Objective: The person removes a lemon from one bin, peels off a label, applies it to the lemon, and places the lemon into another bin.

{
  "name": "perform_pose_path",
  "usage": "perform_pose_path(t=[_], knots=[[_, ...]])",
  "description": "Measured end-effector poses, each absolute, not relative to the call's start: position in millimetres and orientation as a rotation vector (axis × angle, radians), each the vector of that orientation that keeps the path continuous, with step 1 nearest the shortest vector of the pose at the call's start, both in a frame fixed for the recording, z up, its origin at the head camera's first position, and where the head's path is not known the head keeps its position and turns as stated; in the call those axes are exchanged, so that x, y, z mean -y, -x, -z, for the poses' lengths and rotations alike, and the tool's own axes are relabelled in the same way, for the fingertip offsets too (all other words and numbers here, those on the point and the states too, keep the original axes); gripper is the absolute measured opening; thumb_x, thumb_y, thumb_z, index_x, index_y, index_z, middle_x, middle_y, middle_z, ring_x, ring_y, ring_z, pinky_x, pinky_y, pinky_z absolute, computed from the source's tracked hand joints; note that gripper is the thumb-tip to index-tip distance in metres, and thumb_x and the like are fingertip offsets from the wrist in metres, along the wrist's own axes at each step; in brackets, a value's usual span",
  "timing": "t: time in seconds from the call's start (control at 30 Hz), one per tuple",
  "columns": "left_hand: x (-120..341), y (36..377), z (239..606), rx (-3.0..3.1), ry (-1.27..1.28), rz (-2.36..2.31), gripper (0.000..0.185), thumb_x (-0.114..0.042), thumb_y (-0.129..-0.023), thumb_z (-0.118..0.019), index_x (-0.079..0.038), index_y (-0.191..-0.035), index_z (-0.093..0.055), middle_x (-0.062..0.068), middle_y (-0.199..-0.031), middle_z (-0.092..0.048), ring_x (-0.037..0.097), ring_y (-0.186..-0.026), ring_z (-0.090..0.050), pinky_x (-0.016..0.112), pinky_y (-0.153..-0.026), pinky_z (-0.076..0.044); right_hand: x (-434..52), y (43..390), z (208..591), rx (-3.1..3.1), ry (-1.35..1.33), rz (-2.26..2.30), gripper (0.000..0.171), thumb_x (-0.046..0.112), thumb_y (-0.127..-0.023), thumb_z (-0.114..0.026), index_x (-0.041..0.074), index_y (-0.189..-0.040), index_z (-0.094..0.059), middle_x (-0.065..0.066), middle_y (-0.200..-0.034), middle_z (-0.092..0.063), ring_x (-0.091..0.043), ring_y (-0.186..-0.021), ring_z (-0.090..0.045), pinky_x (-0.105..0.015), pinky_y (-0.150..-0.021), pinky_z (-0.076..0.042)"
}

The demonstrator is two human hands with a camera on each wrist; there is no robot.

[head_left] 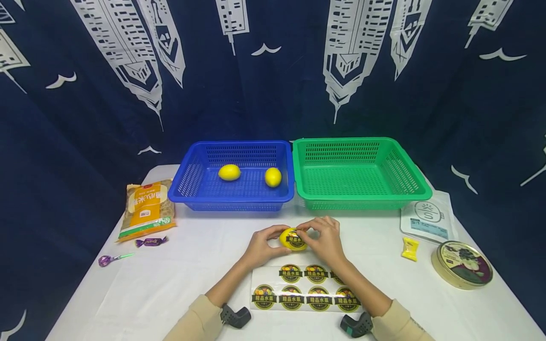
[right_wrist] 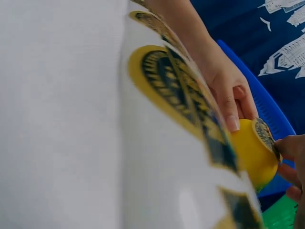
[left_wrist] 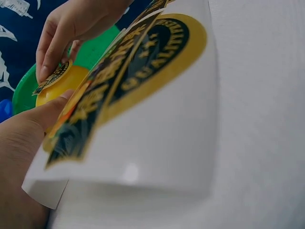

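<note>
A yellow lemon (head_left: 292,238) with a round black-and-yellow sticker (head_left: 295,240) on it sits between my two hands just above the white table. My left hand (head_left: 263,244) grips the lemon (right_wrist: 251,152) from the left, thumb along its side. My right hand (head_left: 323,237) touches the sticker (left_wrist: 53,76) on top of the lemon (left_wrist: 61,86) with its fingertips. A white sticker sheet (head_left: 304,289) with several round labels lies in front of me, below the hands. Two more lemons (head_left: 229,172) (head_left: 273,176) lie in the blue basket (head_left: 189,187).
An empty green basket (head_left: 409,177) stands right of the blue one. At the left lie a snack bag (head_left: 146,208), a purple candy (head_left: 151,242) and a lollipop (head_left: 111,259). At the right are a white pouch (head_left: 428,219), a yellow candy (head_left: 410,248) and a round tin (head_left: 462,264).
</note>
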State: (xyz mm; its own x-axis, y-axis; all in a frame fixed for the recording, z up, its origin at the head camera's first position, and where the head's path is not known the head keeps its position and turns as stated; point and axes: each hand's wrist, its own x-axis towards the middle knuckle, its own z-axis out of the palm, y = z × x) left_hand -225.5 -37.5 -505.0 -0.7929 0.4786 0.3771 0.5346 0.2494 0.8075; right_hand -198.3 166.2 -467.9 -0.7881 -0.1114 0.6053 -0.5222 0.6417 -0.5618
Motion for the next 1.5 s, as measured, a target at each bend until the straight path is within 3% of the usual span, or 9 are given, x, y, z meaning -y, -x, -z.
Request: perform_pose_path(t=[0.13,0.27,0.47,0.8,1.07,1.3,1.5], knots=[[38.1,226.7,506.6,2.440,0.992,1.611,0.057,-0.026,-0.069,-0.081,-0.016,-0.121,-0.059,-0.003,-0.115,-0.063,0.008,-0.104,-0.059,0.023,-0.091,-0.047,-166.2,197.6,474.2,2.302,-0.499,-0.995,0.017,0.020,-0.074,-0.078,0.014,-0.089,-0.073,0.002,-0.085,-0.066,-0.014,-0.082,-0.047,-0.043,-0.088,-0.031],[38.4,226.4,507.4,2.447,0.984,1.622,0.057,-0.027,-0.070,-0.081,-0.017,-0.121,-0.058,-0.003,-0.115,-0.063,0.010,-0.104,-0.059,0.023,-0.091,-0.047,-168.5,195.0,478.7,2.263,-0.570,-1.091,0.028,0.022,-0.075,-0.077,0.014,-0.100,-0.071,0.004,-0.092,-0.066,-0.014,-0.088,-0.054,-0.035,-0.086,-0.041],[37.9,226.7,508.6,2.420,1.000,1.664,0.057,-0.025,-0.071,-0.080,-0.016,-0.122,-0.058,-0.002,-0.117,-0.062,0.015,-0.105,-0.059,0.027,-0.093,-0.047,-171.3,193.1,482.2,2.272,-0.669,-1.203,0.032,0.027,-0.074,-0.078,0.015,-0.103,-0.070,0.005,-0.102,-0.065,-0.014,-0.099,-0.057,-0.034,-0.090,-0.046],[36.9,224.9,506.0,2.439,0.992,1.668,0.057,-0.026,-0.071,-0.080,-0.013,-0.122,-0.058,0.001,-0.119,-0.061,0.013,-0.106,-0.059,0.024,-0.092,-0.047,-173.5,191.6,491.1,2.313,-0.676,-1.534,0.035,0.016,-0.077,-0.075,0.008,-0.110,-0.067,-0.015,-0.115,-0.060,-0.024,-0.107,-0.057,-0.026,-0.080,-0.053],[38.5,227.7,507.7,2.438,1.000,1.643,0.057,-0.028,-0.070,-0.080,-0.015,-0.121,-0.058,-0.002,-0.118,-0.062,0.012,-0.100,-0.061,0.024,-0.087,-0.050,-171.6,182.6,469.2,2.290,-0.768,-1.633,0.042,0.000,-0.073,-0.076,-0.006,-0.112,-0.061,-0.022,-0.116,-0.057,-0.033,-0.106,-0.056,-0.031,-0.083,-0.052],[39.7,227.8,497.8,2.549,0.897,1.843,0.046,-0.034,-0.077,-0.075,-0.021,-0.118,-0.061,-0.006,-0.115,-0.062,0.011,-0.103,-0.059,0.026,-0.091,-0.047,-172.2,179.0,465.4,2.298,-0.780,-1.654,0.043,-0.001,-0.073,-0.076,-0.008,-0.112,-0.060,-0.024,-0.116,-0.056,-0.035,-0.107,-0.055,-0.032,-0.083,-0.052],[33.1,226.4,493.1,2.531,0.709,2.006,0.035,-0.030,-0.080,-0.073,-0.014,-0.110,-0.065,0.000,-0.110,-0.065,0.017,-0.101,-0.061,0.029,-0.089,-0.049,-171.8,179.4,468.3,2.254,-0.827,-1.618,0.042,-0.002,-0.071,-0.077,-0.008,-0.110,-0.060,-0.025,-0.115,-0.056,-0.035,-0.106,-0.055,-0.034,-0.083,-0.052]])
